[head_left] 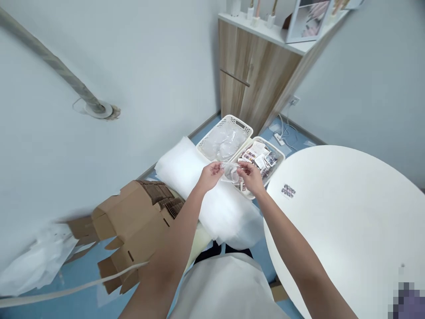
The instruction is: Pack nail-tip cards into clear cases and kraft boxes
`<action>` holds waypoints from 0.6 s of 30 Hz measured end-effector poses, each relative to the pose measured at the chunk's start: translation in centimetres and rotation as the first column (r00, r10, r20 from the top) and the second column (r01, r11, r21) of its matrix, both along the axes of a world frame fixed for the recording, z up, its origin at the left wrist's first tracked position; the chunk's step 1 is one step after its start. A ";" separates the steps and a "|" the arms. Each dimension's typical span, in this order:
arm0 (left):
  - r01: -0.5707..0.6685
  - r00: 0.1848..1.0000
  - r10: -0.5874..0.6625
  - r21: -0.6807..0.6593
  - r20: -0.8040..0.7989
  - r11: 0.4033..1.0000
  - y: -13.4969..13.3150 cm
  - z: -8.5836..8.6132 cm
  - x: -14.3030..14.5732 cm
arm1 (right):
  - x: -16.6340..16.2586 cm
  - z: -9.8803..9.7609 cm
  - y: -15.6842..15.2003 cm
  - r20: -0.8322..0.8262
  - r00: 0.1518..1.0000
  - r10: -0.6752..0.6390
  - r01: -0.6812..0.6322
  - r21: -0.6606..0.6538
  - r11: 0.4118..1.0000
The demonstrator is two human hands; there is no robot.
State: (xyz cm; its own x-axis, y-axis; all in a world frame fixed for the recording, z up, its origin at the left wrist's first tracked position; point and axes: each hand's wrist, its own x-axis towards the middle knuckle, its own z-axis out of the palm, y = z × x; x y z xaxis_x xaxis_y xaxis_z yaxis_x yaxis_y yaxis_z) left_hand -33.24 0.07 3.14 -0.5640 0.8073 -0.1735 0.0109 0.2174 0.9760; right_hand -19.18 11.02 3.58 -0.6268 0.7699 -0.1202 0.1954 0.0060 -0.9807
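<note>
1. Clear plastic pouch (230, 172): small and crumpled, it hangs in the air between the person's two hands, out at arm's length. It is above the near corner of the basket of printed cards (280, 156) and just past the edge of the white padding roll (199, 195).
2. The left hand (210, 175) has the pouch's left end. Thumb and fingertips are pinched together on the film, and the other fingers curl loosely behind.
3. The right hand (251, 176) has the right end in the same way, thumb and forefinger closed on the plastic.
4. The pouch's long axis runs left to right from one hand to the other, roughly level. Both hands touch it, so neither is nearer, and each grips an end with the middle slack between them. Which end is the pouch's mouth cannot be told, since the film is too clear and too small here.
5. Beyond the hands stands a white lattice basket (245, 127) holding more clear plastic. It touches the card basket along one long side, and both sit on the blue floor near a wooden cabinet (255, 75).
6. To the right is a white round table (348, 221) with one small card of dark dots (288, 191) near its edge, well apart from the hands.
7. To the left an open cardboard box (133, 221) holds stacked brown inserts.
</note>
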 end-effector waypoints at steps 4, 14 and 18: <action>0.153 0.979 -0.154 0.018 0.130 0.988 -2.9 1.3 4.9 | 6.4 1.8 -4.0 -0.002 0.996 -0.091 0.090 -0.060 0.994; 0.523 0.820 -0.512 0.028 0.257 0.852 -6.9 2.8 17.2 | 21.9 5.1 -13.9 0.157 0.922 -0.355 0.369 -0.069 0.927; 0.636 0.728 -0.622 0.054 0.289 0.770 -6.2 3.4 22.0 | 27.6 5.7 -15.8 0.139 0.891 -0.432 0.448 -0.123 0.885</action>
State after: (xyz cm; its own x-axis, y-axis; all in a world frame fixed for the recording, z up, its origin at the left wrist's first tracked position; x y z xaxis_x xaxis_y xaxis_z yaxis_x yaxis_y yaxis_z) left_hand -11.25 -6.16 6.56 0.1476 0.9471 -0.2850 -0.1038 0.3014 0.9478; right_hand 8.41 -4.73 9.28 -0.2050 0.9317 -0.2998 0.2449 -0.2477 -0.9374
